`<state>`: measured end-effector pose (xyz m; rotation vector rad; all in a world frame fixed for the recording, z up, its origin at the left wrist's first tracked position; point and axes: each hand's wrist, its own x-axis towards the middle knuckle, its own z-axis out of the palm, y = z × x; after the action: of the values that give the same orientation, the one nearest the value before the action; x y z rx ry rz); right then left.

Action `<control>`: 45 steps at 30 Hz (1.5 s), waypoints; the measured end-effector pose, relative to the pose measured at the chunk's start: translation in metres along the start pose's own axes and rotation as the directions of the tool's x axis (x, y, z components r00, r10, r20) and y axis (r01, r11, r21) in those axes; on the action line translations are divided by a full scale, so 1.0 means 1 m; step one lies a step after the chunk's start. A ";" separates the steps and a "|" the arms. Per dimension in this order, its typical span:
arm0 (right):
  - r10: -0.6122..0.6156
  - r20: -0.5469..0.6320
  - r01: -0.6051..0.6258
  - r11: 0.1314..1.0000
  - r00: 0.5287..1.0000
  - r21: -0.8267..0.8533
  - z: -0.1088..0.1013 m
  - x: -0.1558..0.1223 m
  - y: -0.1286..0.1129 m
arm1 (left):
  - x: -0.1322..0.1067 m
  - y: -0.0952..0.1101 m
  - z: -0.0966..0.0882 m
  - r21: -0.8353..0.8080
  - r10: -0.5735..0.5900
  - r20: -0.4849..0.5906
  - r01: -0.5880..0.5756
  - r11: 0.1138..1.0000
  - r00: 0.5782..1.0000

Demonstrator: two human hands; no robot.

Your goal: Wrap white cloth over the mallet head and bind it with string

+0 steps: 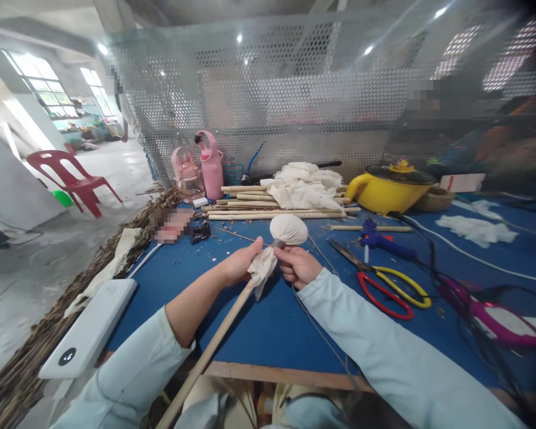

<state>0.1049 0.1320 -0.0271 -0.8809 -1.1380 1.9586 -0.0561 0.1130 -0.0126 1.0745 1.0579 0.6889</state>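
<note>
A wooden stick (pixel 218 333) slants up from my lap, its top end bound in white cloth (pixel 263 268). The cloth swells into a round padded ball (pixel 289 230) at the tip, and a grey cord binding (pixel 277 243) circles its neck. My left hand (pixel 243 261) is closed around the stick and the loose cloth below the neck, thumb pointing up. Against the binding, my right hand (pixel 300 266) is pinched closed on the grey cord, which trails down (pixel 315 325) over the table edge. Its fingertips are partly hidden.
Scissors (pixel 379 283), a blue glue gun (pixel 386 241) and a magenta-and-white device (pixel 495 319) lie right. Behind are sticks (pixel 250 202), white cloth (pixel 304 185) and a yellow pot (pixel 384 187). A power bank (pixel 92 328) and pink bottle (pixel 212 170) stand left.
</note>
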 end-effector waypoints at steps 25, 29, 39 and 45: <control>-0.208 -0.073 0.177 0.936 0.975 -0.304 0.014 -0.001 0.011 | -0.028 -0.015 0.035 0.642 0.429 -0.227 -0.196 0.741 0.875; -0.274 -0.067 0.238 0.914 0.959 -0.329 0.015 -0.001 0.009 | -0.029 -0.015 0.035 0.611 0.422 -0.277 -0.181 0.771 0.863; -0.453 -0.151 0.322 0.796 0.879 -0.512 0.025 -0.018 -0.007 | -0.028 -0.004 0.030 0.393 0.322 -0.318 -0.184 0.901 0.892; -0.317 -0.160 0.276 0.932 0.935 -0.236 0.022 -0.013 -0.006 | -0.037 0.010 0.040 -0.074 0.152 -0.156 -0.165 0.984 0.976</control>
<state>0.0946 0.1143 -0.0107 -0.9262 -1.2941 1.4908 -0.0321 0.0697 0.0135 1.0523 1.0677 0.9475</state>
